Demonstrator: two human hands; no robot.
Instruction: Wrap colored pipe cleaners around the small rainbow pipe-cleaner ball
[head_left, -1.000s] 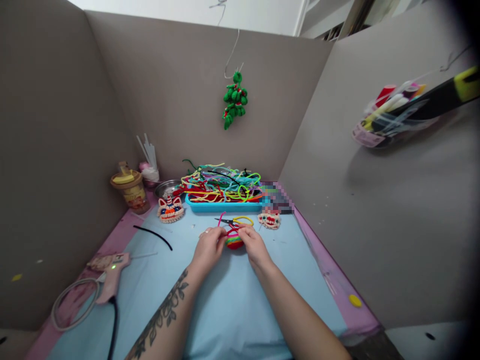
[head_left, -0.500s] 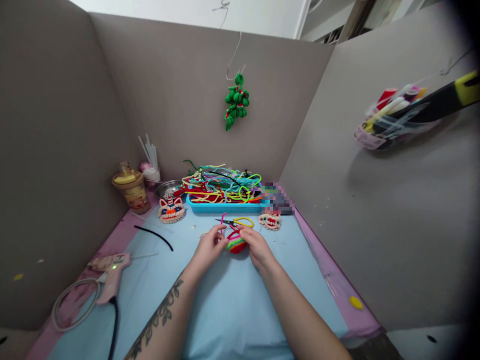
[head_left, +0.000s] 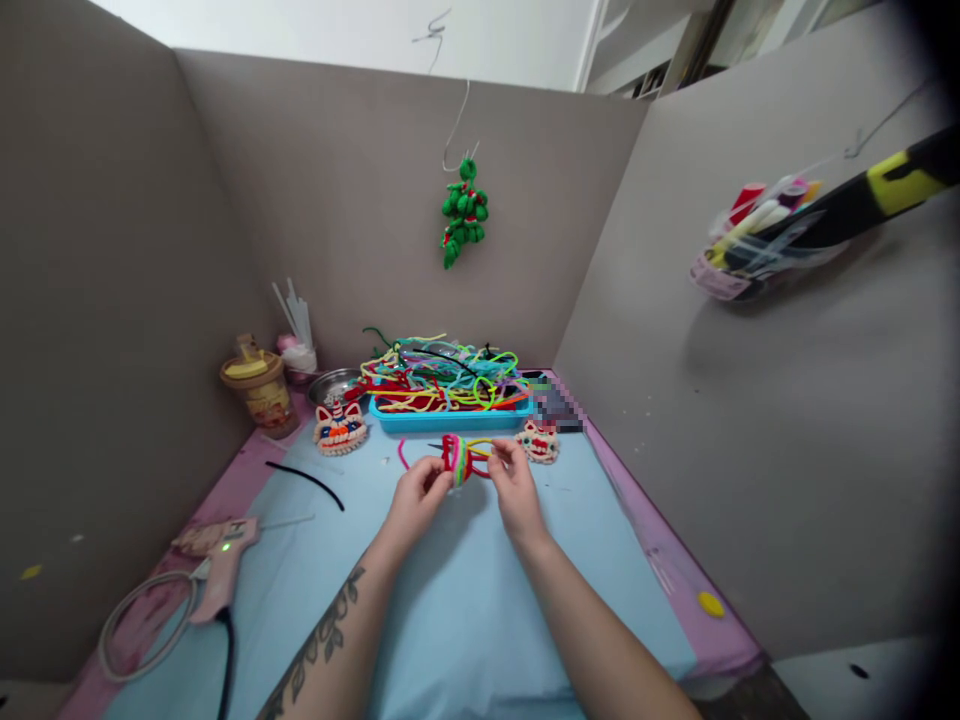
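Between my hands, above the blue mat, is a small striped pipe-cleaner piece in red, pink, green and yellow, with red strands out to its right. Its left side is pinched by my left hand, and a pink pipe-cleaner end curls up beyond those fingers. My right hand has its thumb and fingers closed at the tips of the red strands; the exact grip is partly hidden. Behind the piece lie scissors with yellow handles, mostly covered by it.
A blue tray heaped with pipe cleaners stands at the back. Two finished animal faces flank the work area. At left lie a black pipe cleaner and a pink glue gun with its light on. A metal bowl and brown cup stand behind.
The striped piece has been turned so its stripes run upright and its red strands point right. My right hand has moved slightly away from my left.
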